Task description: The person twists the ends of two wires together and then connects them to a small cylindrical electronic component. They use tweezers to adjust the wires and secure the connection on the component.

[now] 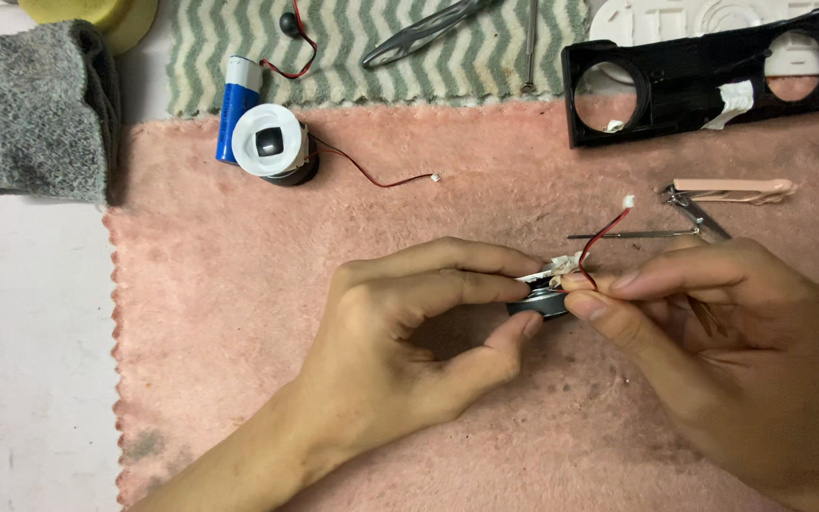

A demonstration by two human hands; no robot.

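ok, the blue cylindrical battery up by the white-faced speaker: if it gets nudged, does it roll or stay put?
The blue battery lies on its side, so its round body would probably roll across its length. The pink fuzzy mat and striped cloth under it likely damp that quickly. It touches or nearly touches the white-faced speaker, which may block it on that side. It looks rigid, probably dense for its size.

Room around the hands
Bare pink mat (239, 313) left and below; tweezers (632, 234), clippers (703, 204) crowd upper right.
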